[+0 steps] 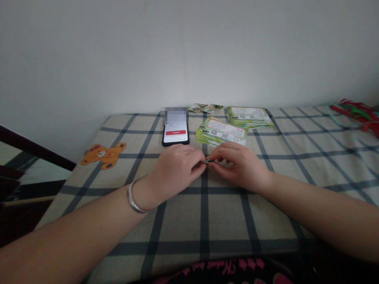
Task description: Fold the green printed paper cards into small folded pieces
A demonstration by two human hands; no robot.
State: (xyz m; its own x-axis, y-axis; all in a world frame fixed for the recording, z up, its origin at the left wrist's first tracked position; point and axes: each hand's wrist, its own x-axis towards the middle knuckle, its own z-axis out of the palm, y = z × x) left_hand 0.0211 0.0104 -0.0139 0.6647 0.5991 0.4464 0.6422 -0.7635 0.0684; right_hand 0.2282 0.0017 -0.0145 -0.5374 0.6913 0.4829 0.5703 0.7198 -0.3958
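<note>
My left hand [180,165], with a silver bangle at its wrist, has its fingers closed in a pinch. My right hand [237,163] pinches from the other side. Between the fingertips shows the edge of a small green-and-white piece of paper [207,161]; the fingers hide most of it. Just beyond my hands lies a fanned stack of green-and-white printed leaflets [222,132]. A phone [175,134] with a lit screen and a red button on it rests beyond my left hand.
Farther back is a second leaflet stack [248,115]. Two small folded papers [205,107] lie near the wall [189,51]. A bear figure [103,156] marks the checked tablecloth [177,221] at left. Red and green stuff [358,114] sits at far right.
</note>
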